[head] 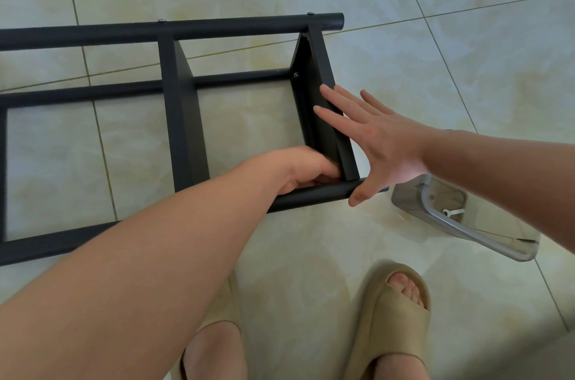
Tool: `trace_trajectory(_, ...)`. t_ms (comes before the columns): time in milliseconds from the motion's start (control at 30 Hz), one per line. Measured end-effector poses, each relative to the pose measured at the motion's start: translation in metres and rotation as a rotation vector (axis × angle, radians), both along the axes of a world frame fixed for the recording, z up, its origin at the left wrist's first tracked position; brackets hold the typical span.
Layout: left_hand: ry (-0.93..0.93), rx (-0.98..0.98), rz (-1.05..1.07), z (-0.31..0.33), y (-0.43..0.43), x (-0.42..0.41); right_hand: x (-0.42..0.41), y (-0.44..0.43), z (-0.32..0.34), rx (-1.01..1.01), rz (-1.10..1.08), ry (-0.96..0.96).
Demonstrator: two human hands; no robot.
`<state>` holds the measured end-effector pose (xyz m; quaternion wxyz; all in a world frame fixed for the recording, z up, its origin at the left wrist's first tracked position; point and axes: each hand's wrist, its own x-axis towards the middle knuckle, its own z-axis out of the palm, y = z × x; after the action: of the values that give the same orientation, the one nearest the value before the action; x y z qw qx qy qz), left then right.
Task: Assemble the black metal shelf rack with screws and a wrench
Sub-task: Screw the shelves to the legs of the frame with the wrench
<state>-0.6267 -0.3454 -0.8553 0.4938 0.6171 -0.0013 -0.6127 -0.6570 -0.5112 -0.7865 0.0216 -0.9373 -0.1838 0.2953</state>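
Rack axis runs left from end panel; left grip clenches near tube at it, right grip released, flat on panel.

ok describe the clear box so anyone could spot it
From the black metal rack lying on the tiled floor, go to its near right end, by the right hand. Just beyond sits the clear plastic box, the only see-through, grey-rimmed thing there.

Tan slippers, clear container on tiled floor.
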Motion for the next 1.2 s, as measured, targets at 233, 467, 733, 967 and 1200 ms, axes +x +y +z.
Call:
trace_trajectory(233, 0.073, -0.006, 0.030, 0.0038, -0.0007, 0.0003, 0.0006, -0.0002, 0.0004, -0.002, 0.002, 0.001)
trace_trajectory(467, -0.010, -0.015, 0.023, 0.0014, 0.0012, 0.0002, 0.0003, -0.0002, 0.0001, -0.001, -0.004, 0.003)
trace_trajectory(733, 0.045, -0.041, 0.049, 0.0042, 0.0023, 0.0009, 0.0005, 0.0006, 0.0009, -0.005, -0.006, 0.003)
trace_trajectory(967, -0.031, 0.018, 0.026, 0.0046, 0.0003, -0.0004, 0.0005, 0.0007, 0.0013, -0.013, -0.004, 0.006)
trace_trajectory(1200, -0.012, -0.018, 0.046, 0.0007, 0.0014, 0.0011, 0.0006, 0.0008, 0.0010, -0.011, -0.004, 0.003)
